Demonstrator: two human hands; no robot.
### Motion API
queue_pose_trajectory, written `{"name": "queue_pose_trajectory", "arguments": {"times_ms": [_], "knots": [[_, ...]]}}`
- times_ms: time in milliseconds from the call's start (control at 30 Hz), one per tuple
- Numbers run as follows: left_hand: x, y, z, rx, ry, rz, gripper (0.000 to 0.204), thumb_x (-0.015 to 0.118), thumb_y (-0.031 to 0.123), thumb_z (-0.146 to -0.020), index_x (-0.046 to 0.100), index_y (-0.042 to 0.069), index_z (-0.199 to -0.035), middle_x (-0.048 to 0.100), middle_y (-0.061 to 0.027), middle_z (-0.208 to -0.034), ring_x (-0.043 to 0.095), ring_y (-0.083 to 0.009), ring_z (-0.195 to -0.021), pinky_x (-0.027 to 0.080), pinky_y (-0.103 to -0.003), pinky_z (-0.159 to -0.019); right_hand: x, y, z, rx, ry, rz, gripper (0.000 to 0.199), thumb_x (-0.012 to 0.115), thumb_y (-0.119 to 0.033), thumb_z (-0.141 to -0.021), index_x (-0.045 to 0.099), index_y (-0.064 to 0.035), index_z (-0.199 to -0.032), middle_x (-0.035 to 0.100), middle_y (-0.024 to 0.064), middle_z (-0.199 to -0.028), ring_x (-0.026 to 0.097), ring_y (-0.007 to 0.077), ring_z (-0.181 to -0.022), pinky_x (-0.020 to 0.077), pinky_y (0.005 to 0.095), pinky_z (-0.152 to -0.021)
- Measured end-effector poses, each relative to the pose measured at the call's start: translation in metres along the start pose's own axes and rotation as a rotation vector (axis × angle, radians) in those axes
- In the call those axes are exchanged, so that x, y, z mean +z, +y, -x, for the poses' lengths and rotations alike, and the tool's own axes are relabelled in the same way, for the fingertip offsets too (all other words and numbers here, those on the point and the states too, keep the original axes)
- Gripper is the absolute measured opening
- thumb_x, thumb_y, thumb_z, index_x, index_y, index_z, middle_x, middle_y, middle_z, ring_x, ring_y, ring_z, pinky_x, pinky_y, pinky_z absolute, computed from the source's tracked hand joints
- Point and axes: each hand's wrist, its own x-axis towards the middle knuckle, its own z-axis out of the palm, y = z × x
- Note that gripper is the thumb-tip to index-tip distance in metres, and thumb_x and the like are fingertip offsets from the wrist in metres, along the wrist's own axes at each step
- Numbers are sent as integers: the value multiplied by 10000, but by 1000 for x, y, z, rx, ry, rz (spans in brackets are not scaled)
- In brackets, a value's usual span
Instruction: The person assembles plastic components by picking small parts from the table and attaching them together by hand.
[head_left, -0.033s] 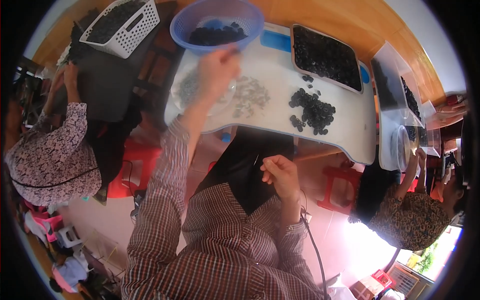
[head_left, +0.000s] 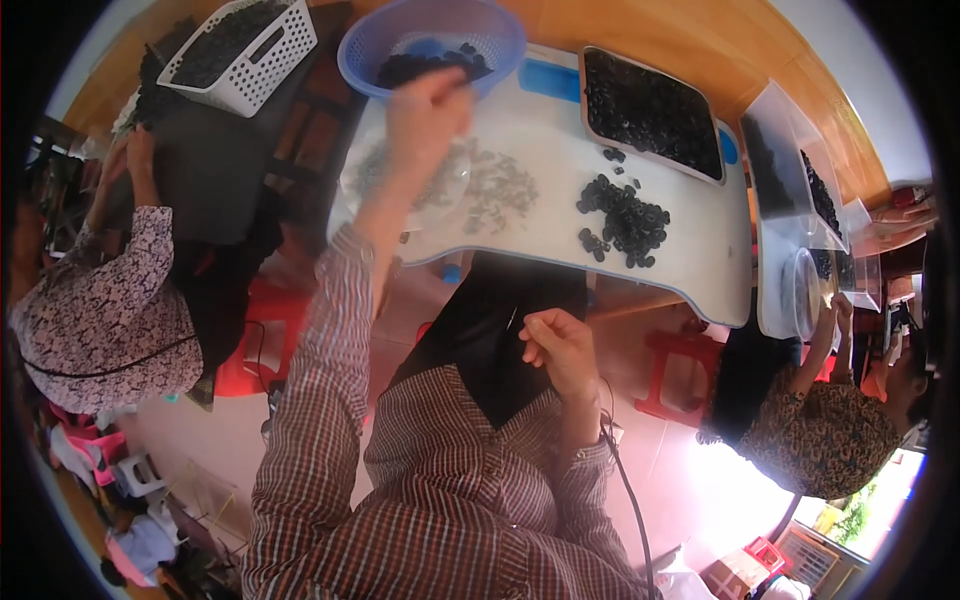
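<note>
My left hand [head_left: 425, 125] reaches over the left part of the white table, smeared by motion. It is at the near rim of a blue plastic basket [head_left: 505, 50], which holds dark pieces [head_left: 425, 68]. Whether the fingers grip anything does not show. Beneath my left forearm lies a clear plate [head_left: 455, 185] of small pale pieces, partly hidden, with more loose pale pieces [head_left: 505, 190] beside it. Above my lap, off the table, my right hand [head_left: 563, 352] is closed, thumb and fingers curled together; what it may hold is hidden.
A pile of small black parts [head_left: 628, 225] lies on the white table [head_left: 540, 240], near a tray [head_left: 655, 110] full of similar parts. White basket [head_left: 245, 70] stands far left, clear bins [head_left: 785, 175] right. One person sits on each side; red stools [head_left: 680, 375] stand by the table.
My left hand has moved slightly up and to the left, toward the blue basket. The right hand is nearly still.
</note>
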Motion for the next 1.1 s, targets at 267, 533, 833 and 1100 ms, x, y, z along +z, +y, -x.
{"name": "queue_pose_trajectory", "arguments": {"times_ms": [267, 533, 833, 1100], "knots": [[2, -26, -31, 84, 90, -324, 334, 672, 129, -858, 630, -38, -1144, 669, -95, -821, 647, -137, -695, 510, -275, -612, -2, 3, -5, -7, 49, 3, 159, 637, -156, -913, 633, 2, -932, 658, 61, -798, 592, 92, -569, 436, 192, -494], [49, -45, 103, 302, -245, -481, 90, 694, 74, -779, 692, 55, -867, 583, -97, -787, 608, -286, -715, 497, -361, -635, 1, 0, -7, 20, 90, 39, 144, 626, -133, -913, 627, 8, -944, 654, 64, -802, 596, 96, -577, 437, 192, -508], [69, -52, 110, 359, -294, -678, 64, 692, 97, -771, 679, 69, -828, 547, -83, -807, 606, -279, -751, 489, -389, -611, 1, 1, -7, 6, 125, 59, 143, 629, -134, -911, 623, 7, -941, 645, 54, -787, 590, 90, -573, 434, 194, -501], [74, -51, 112, 441, -345, -724, 52, 648, 90, -783, 642, 82, -834, 520, -94, -811, 601, -289, -768, 485, -401, -616, -3, -1, -10, -39, 139, 129, 149, 613, -144, -918, 626, 0, -954, 648, 49, -802, 585, 87, -578, 430, 191, -518]]}}
